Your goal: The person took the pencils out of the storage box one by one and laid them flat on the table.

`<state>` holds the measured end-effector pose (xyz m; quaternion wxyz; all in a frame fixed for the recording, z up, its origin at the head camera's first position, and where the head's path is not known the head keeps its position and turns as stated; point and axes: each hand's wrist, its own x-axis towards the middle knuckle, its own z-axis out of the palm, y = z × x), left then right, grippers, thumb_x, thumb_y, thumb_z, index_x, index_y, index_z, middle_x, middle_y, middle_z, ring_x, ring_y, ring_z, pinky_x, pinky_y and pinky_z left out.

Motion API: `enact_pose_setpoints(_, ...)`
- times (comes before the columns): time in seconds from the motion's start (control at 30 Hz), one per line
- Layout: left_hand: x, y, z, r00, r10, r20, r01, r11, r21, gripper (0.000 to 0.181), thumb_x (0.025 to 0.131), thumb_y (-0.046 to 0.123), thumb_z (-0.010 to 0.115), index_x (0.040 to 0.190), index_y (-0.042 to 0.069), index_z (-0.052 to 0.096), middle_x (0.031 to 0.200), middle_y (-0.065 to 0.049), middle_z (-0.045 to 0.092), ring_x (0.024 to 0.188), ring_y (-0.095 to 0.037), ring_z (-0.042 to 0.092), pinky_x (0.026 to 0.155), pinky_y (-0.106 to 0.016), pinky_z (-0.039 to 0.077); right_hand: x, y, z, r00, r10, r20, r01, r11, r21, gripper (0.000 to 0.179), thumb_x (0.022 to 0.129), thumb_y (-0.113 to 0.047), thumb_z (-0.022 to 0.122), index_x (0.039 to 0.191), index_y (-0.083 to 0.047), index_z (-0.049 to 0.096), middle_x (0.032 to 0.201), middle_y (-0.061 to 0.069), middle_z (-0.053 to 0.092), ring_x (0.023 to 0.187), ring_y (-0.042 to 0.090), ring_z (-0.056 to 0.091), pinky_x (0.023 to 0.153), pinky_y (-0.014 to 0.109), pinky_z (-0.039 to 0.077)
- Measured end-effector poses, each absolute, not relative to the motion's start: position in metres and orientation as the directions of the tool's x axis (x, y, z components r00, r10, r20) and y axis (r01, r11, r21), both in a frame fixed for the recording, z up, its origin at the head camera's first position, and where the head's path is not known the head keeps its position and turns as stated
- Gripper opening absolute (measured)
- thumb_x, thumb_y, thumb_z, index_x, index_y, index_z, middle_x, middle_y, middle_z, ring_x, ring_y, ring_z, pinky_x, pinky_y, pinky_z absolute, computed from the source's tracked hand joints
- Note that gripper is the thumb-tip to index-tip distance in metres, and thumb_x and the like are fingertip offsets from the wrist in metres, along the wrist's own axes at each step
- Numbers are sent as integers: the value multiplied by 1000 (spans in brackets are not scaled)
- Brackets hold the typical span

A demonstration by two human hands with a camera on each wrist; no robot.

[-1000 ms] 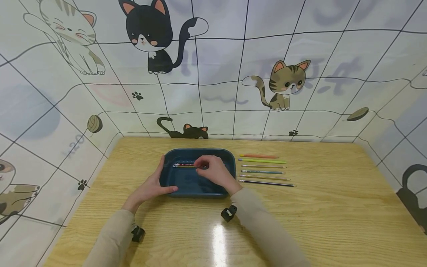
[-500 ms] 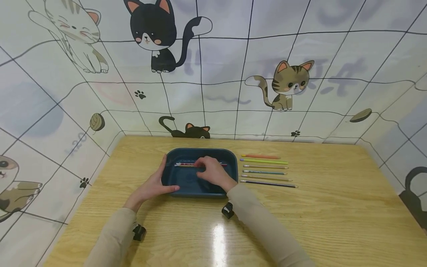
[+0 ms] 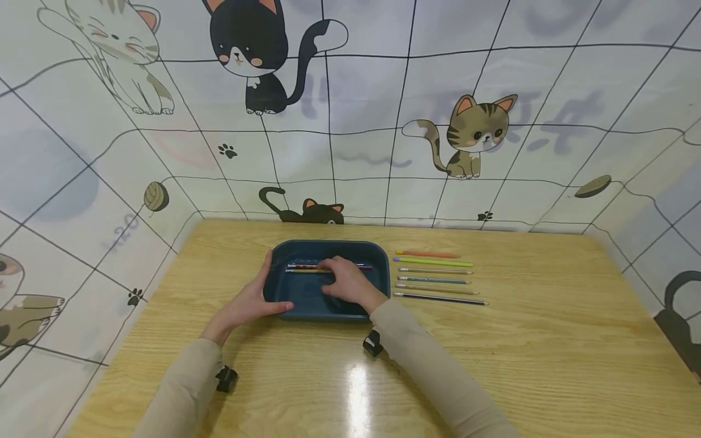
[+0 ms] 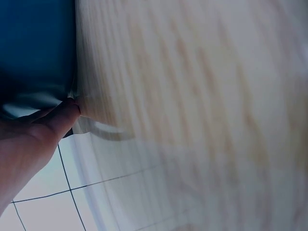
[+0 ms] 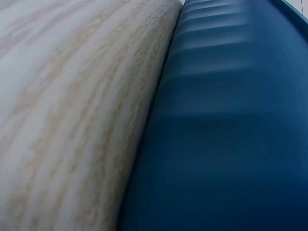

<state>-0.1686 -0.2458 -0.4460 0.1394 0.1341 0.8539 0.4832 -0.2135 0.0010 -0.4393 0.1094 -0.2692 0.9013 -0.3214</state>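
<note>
A dark blue tray (image 3: pixel 306 307) stands on the table. My left hand (image 3: pixel 252 303) grips its left front corner, thumb over the front rim and fingers along the outer left side. In the left wrist view, the left hand's fingers (image 4: pixel 65 115) meet the tray's outer side. Inside the tray lie a red pencil (image 3: pixel 364 267) and a gold pencil (image 3: pixel 306 271), close together and parallel. My right hand (image 3: pixel 350 283) is over them, fingertips at the pencils and thumb apart, nearer the front. It hides the gold pencil's right part. The right wrist view shows only the tray wall (image 5: pixel 221 130) and table.
To the tray's right, several pencils lie in a column on the wooden table (image 3: pixel 547 328): an orange one (image 3: pixel 429 254) at the back, a yellow-green one (image 3: pixel 438 263), and a dark one (image 3: pixel 443 298) at the front. A cat-patterned cloth (image 3: pixel 372 109) rises behind the table.
The right thumb has moved away from the fingers, toward the tray's front. More of the red pencil shows on the right. The left hand keeps its place on the tray.
</note>
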Motion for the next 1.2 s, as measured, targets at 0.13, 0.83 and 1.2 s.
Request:
enact_pose_setpoints(0.13,-167,-245,-444,-926,361,-109,91,494,865,121,79,25,81,154,13,-13,158,-20,-8,142,-42,1,109,-61,10,-214,1,-439,-832,-553,-32,-413,659,-628,37,86,-12,72,121,-4,64,115,10,60,107,26,56,94,39,44)
enact_pose_setpoints(0.83,-169,-246,-450,-925,367,-101,104,499,860,120,80,30,80,154,15,-14,158,-20,-8,143,-42,-1,109,-62,9,-216,2,-441,-844,-528,-91,-385,716,-582,31,86,-12,73,116,-7,67,105,7,63,101,24,57,93,45,41)
enact_pose_setpoints(1.2,-169,-246,-450,-926,369,-83,118,490,864,120,80,27,80,154,14,-13,159,-17,-11,143,-39,-3,110,-61,8,-216,3,-443,-832,-548,-90,-429,737,-523,24,83,-5,74,106,-12,71,92,-1,66,90,19,60,87,43,41)
